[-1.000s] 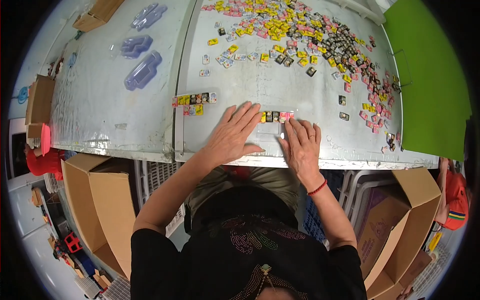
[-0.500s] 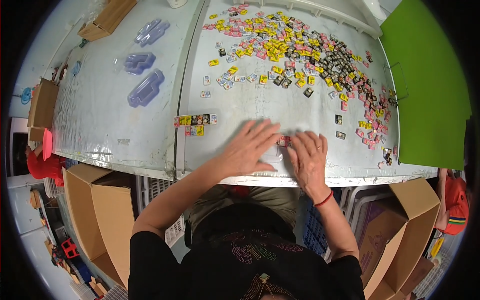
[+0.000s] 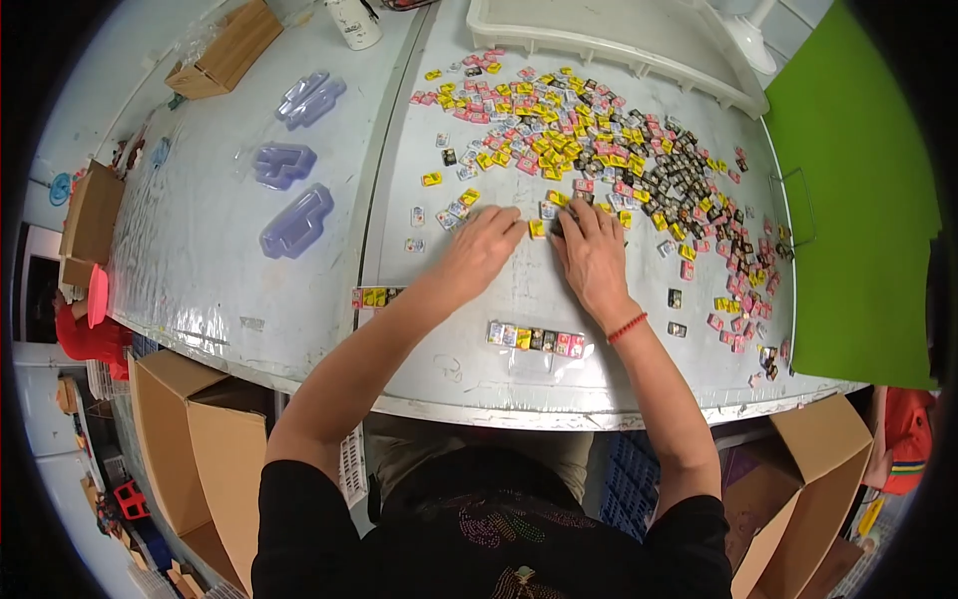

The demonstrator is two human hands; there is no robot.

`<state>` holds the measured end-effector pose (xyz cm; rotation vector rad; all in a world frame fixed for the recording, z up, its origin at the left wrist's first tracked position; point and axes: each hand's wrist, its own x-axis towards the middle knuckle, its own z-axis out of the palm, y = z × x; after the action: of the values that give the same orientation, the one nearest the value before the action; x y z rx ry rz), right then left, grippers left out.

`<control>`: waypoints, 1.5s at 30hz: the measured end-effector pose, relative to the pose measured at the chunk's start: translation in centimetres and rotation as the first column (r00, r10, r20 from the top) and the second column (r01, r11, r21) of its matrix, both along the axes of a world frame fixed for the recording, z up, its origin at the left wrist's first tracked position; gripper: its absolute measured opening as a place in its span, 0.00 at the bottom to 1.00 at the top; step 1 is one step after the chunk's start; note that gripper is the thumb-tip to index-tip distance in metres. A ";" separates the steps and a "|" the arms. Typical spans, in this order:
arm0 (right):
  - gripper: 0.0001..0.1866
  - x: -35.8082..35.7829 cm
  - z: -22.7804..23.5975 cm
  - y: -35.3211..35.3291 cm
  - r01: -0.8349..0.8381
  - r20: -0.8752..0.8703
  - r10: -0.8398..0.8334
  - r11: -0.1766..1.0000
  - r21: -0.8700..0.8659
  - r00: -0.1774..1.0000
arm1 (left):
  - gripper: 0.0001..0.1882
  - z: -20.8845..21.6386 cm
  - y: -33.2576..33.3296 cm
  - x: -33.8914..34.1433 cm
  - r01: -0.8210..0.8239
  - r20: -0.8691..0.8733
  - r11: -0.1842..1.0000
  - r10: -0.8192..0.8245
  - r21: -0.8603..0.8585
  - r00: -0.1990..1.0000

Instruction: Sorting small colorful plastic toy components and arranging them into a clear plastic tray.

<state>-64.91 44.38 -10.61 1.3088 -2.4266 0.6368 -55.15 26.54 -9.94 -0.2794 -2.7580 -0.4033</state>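
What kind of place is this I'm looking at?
Probably a workshop or packing area: lots of small coloured pieces lie loose on a broad work table, bluish plastic trays sit to the left, and open cardboard boxes stand along its near side.

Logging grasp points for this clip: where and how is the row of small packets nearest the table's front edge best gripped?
Probably squeeze the row of small packets at its two ends, coming from left and right: they lie side by side in a line, and both ends look unobstructed.
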 end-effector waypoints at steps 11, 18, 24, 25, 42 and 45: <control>0.17 -4.3 0.0 -6.5 0.010 -0.068 -0.009 1.000 0.011 0.998 | 0.22 0.2 -3.4 -6.3 -0.047 0.015 0.999 0.047 0.015 0.999; 0.20 -1.2 -0.2 -2.9 -0.132 0.011 0.132 0.977 0.169 0.991 | 0.18 0.0 -4.6 -1.9 0.110 0.041 0.992 -0.113 0.059 0.993; 0.18 -2.3 0.1 1.1 -0.082 0.027 0.082 0.996 -0.027 0.996 | 0.14 3.3 -5.5 1.4 -0.102 0.039 0.968 0.096 0.230 0.995; 0.15 -2.7 0.0 1.6 -0.045 0.017 0.045 0.999 -0.031 0.999 | 0.14 3.1 -5.2 1.7 -0.100 0.067 0.974 0.088 0.201 0.994; 0.14 3.2 1.0 -5.6 0.003 0.027 -0.005 0.997 0.080 1.000 | 0.11 0.9 -4.8 1.9 -0.167 0.096 0.982 0.159 0.083 0.983; 0.13 3.1 0.8 -5.4 0.016 0.014 -0.017 0.998 0.060 1.000 | 0.13 0.7 -5.7 0.8 -0.166 0.062 0.980 0.161 0.107 0.985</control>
<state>-61.85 39.00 -9.82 1.3096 -2.4840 0.5757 -54.36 20.80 -9.19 -0.0138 -2.7706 -0.5257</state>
